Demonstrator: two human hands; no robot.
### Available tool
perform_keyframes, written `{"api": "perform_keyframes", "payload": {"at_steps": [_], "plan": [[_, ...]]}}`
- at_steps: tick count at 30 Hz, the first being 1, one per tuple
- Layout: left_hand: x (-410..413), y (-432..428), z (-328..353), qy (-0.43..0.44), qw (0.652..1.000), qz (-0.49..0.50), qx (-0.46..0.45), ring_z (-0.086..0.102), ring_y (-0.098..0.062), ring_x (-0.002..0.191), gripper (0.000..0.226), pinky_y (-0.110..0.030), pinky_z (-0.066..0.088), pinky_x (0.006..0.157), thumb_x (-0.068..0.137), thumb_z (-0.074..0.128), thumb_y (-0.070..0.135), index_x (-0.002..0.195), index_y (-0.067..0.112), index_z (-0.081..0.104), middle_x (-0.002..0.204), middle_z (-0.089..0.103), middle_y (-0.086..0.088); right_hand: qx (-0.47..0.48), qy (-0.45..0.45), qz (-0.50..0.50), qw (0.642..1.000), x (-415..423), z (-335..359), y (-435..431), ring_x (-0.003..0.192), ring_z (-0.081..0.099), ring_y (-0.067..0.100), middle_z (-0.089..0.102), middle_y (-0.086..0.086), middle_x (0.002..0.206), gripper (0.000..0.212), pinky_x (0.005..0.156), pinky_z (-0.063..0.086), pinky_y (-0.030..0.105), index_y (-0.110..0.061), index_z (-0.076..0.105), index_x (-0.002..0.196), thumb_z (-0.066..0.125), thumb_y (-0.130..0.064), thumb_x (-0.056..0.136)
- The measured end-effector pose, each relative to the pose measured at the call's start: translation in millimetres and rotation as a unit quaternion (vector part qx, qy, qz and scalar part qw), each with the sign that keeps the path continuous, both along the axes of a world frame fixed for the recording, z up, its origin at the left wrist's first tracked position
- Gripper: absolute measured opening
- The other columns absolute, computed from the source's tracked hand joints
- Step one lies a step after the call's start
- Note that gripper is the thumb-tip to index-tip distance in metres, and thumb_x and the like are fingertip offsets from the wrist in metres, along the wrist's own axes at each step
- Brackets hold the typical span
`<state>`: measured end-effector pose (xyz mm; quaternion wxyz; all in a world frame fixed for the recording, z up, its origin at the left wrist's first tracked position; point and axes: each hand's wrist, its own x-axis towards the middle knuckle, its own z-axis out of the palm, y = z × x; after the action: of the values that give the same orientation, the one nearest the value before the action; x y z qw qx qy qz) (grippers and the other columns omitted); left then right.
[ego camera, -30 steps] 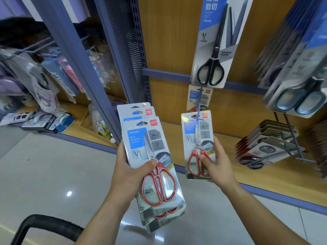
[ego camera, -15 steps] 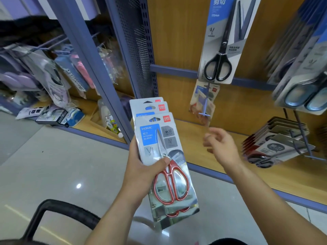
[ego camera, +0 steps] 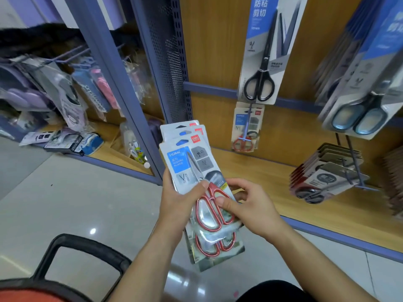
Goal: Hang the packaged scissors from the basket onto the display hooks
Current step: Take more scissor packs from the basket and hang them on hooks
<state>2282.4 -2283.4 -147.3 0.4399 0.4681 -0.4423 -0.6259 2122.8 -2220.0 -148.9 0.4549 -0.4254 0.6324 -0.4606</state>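
Since half a second ago the right hand (ego camera: 250, 203) has come back from the display hook (ego camera: 246, 131) to the stack of packaged scissors (ego camera: 192, 162), and the view has tipped down a little. At the near left, the black basket handle (ego camera: 87, 251) arches over the pale floor (ego camera: 76, 192), with a strip of red rim under it. Right of that, the left hand (ego camera: 178, 203) grips the fanned stack upright, thumb pressed across the front pack just above the red handles, fingers hidden behind the cards. The right hand meets the stack from the right side: its thumb lies on the front pack over the red handle loops and its curled fingers wrap the pack's right edge, so it is clamped on the same stack. Farther back and right, one hung pack (ego camera: 254, 123) of the same red-handled scissors dangles on the display hook against the wooden back panel (ego camera: 218, 62), just below a tall pack of black scissors (ego camera: 261, 66). At the far right hang blue-handled scissor packs (ego camera: 359, 114) and, lower, a row of dark carded packs (ego camera: 327, 177).
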Motion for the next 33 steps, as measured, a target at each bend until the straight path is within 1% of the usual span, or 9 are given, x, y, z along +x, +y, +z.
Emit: {"api": "perform_keyframes", "payload": {"at_steps": [6,9,13,15,17,22,25,30,33], "plan": [[-4.8,0.2,6.2,0.005,1.000,0.004,-0.022,0.075,-0.009,0.097,0.063,-0.020,0.059,0.069,0.084,0.079,0.006,0.134,0.033,0.053,0.111,0.077,0.011,-0.013,-0.041,-0.082,0.996,-5.8,-13.3,-1.0,0.079,0.077,0.023,0.079,0.003,0.092,0.012,0.066,0.059,0.038,-0.018,0.065,0.104,0.072,-0.022,0.095],[0.9,-1.5,3.0,-0.013,1.000,0.003,-0.008,0.075,-0.012,0.100,0.070,-0.026,0.062,0.070,0.081,0.082,0.007,0.137,0.034,0.050,0.112,0.076,0.011,-0.016,-0.098,-0.097,0.990,-7.3,-18.5,-0.7,0.084,0.077,0.031,0.079,0.012,0.092,0.013,0.077,0.061,0.048,-0.018,0.057,0.108,0.064,-0.025,0.100],[12.4,-7.8,-1.4,-0.040,0.999,0.009,0.007,0.075,-0.021,0.105,0.071,-0.046,0.063,0.085,0.080,0.084,0.008,0.137,0.034,0.052,0.116,0.076,0.005,-0.019,-0.174,-0.126,0.977,-9.8,-29.8,-1.0,0.088,0.073,0.036,0.077,0.017,0.097,0.014,0.083,0.056,0.051,-0.013,0.057,0.109,0.061,-0.023,0.100],[19.9,-11.4,-0.3,-0.044,0.999,0.018,0.010,0.075,-0.023,0.103,0.069,-0.047,0.064,0.083,0.081,0.083,0.004,0.136,0.034,0.054,0.115,0.076,0.004,-0.028,-0.203,-0.146,0.968,-16.9,-33.2,2.6,0.090,0.071,0.037,0.076,0.021,0.100,0.027,0.085,0.054,0.052,-0.012,0.058,0.110,0.067,-0.031,0.094],[29.2,-15.5,1.7,-0.045,0.999,0.026,0.004,0.076,-0.025,0.100,0.067,-0.046,0.064,0.080,0.081,0.081,0.001,0.134,0.032,0.055,0.113,0.077,0.003,-0.032,-0.178,-0.133,0.975,-29.7,-38.5,9.7,0.092,0.073,0.037,0.076,0.021,0.102,0.039,0.085,0.054,0.051,-0.013,0.059,0.112,0.074,-0.039,0.086],[43.7,-23.7,5.5,-0.049,0.998,0.041,0.002,0.077,-0.024,0.095,0.067,-0.038,0.064,0.069,0.081,0.081,0.002,0.134,0.032,0.054,0.112,0.077,0.004,0.046,-0.103,-0.077,0.991,-47.1,-73.4,35.0,0.091,0.077,0.037,0.079,0.015,0.099,0.014,0.085,0.061,0.055,-0.010,0.060,0.116,0.059,-0.010,0.102],[41.5,-23.2,5.7,-0.049,0.998,0.031,-0.002,0.077,-0.019,0.094,0.067,-0.031,0.063,0.064,0.081,0.081,0.001,0.133,0.032,0.053,0.111,0.077,0.006,0.079,-0.078,-0.102,0.989,-47.0,-92.9,37.8,0.088,0.078,0.033,0.079,0.013,0.098,0.012,0.083,0.062,0.055,-0.012,0.061,0.114,0.060,-0.012,0.102],[33.9,-20.0,2.9,-0.041,0.999,0.008,-0.002,0.078,-0.017,0.091,0.062,-0.027,0.061,0.061,0.083,0.079,-0.001,0.130,0.030,0.054,0.104,0.078,0.009,0.042,-0.090,-0.184,0.978,-52.7,-91.0,18.9,0.083,0.079,0.027,0.080,0.011,0.094,0.011,0.069,0.063,0.039,-0.013,0.060,0.112,0.060,-0.010,0.102],[30.4,-20.1,1.6,-0.035,0.999,0.010,0.005,0.078,-0.016,0.092,0.064,-0.027,0.061,0.062,0.083,0.079,0.000,0.133,0.030,0.053,0.105,0.078,0.009,0.027,-0.091,-0.186,0.978,-55.4,-88.8,5.4,0.085,0.078,0.029,0.080,0.009,0.095,0.014,0.073,0.062,0.042,-0.013,0.059,0.115,0.060,-0.011,0.102]]}}
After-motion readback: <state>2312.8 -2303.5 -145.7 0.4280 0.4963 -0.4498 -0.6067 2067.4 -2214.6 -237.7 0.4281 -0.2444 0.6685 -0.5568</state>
